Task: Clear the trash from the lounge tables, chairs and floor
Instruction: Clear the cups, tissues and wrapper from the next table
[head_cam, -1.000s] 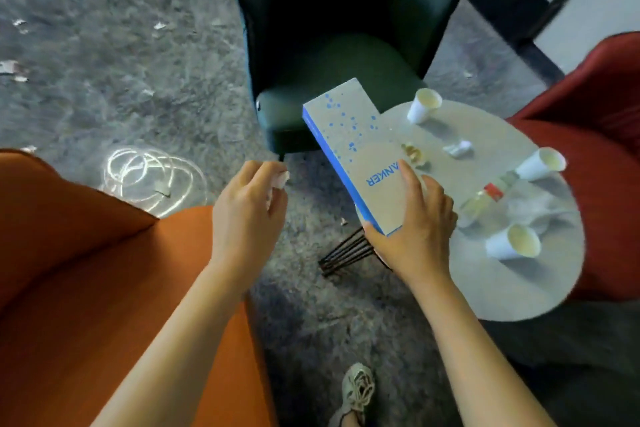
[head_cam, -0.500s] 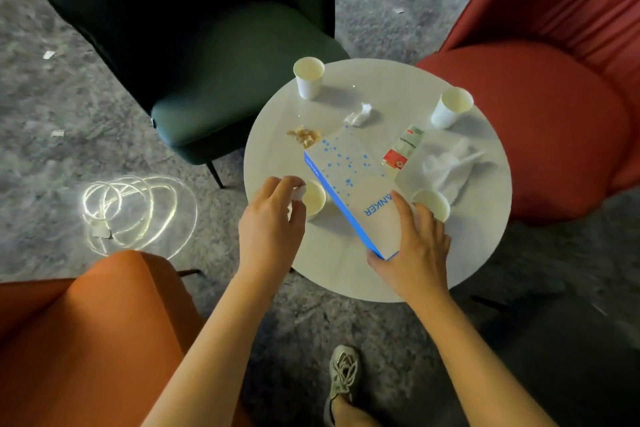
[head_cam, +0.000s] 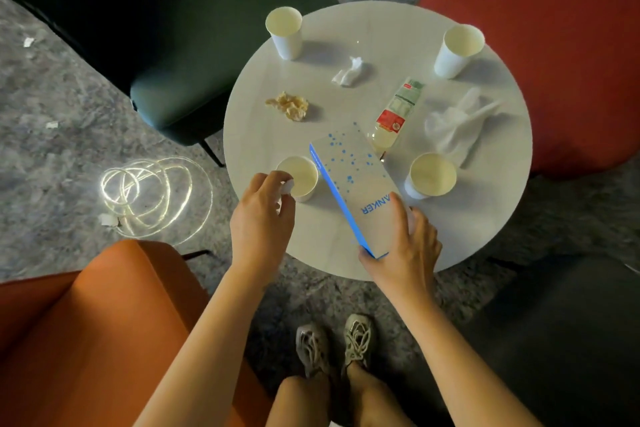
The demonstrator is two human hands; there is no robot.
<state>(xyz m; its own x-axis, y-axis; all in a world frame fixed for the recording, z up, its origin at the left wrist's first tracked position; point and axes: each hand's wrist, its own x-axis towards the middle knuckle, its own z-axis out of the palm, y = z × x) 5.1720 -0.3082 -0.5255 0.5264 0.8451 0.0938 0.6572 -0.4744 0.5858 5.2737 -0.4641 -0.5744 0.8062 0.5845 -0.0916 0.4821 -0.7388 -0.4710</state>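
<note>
My right hand (head_cam: 403, 246) grips the near end of a grey and blue box (head_cam: 353, 180), held tilted over the round white table (head_cam: 485, 211). My left hand (head_cam: 261, 218) pinches a small white scrap (head_cam: 287, 186) right beside the rim of a paper cup (head_cam: 301, 177). On the table lie several paper cups, among them one far left (head_cam: 284, 32), one far right (head_cam: 456, 50) and one near right (head_cam: 431, 176). A crumpled tissue (head_cam: 349, 73), a yellowish crumpled scrap (head_cam: 289, 106), a lying plastic bottle (head_cam: 398, 114) and a clear plastic glove (head_cam: 453, 125) are there too.
A dark green chair (head_cam: 194, 45) stands far left, a red chair (head_cam: 554, 45) far right, an orange chair (head_cam: 86, 322) near left and a dark seat (head_cam: 561, 340) near right. A coiled white cable (head_cam: 152, 194) and paper scraps (head_cam: 28, 42) lie on the grey carpet.
My view swung from the green chair to straight over the table. Both hands came over the table's near edge, the left with its scrap reaching the cup, the right still holding the box.
</note>
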